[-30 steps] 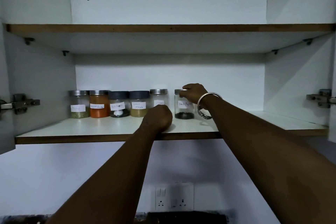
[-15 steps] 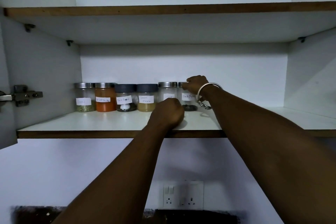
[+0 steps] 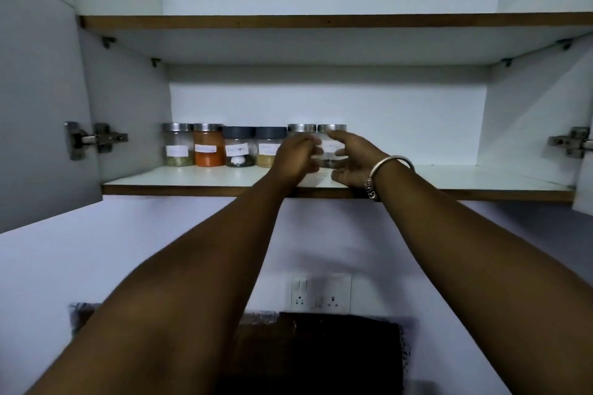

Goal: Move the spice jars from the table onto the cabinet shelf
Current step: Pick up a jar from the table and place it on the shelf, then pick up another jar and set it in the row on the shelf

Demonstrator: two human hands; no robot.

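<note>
Reaching up into an open wall cabinet, both hands meet at the right end of six spice jars (image 3: 253, 146) lined along the back of the lower shelf (image 3: 192, 178). Left hand (image 3: 295, 157) is loosely curled. At its 3 o'clock, the right hand (image 3: 351, 159) spreads open around the sixth jar (image 3: 330, 146), blurred, grip uncertain.

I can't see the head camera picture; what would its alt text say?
Two bare hands, the left hand and the right hand, reach to the right end of a row of six labelled spice jars at the back of a white cabinet shelf. The hands are blurred, the right hand open beside the last jar; a wall socket sits below.
</note>
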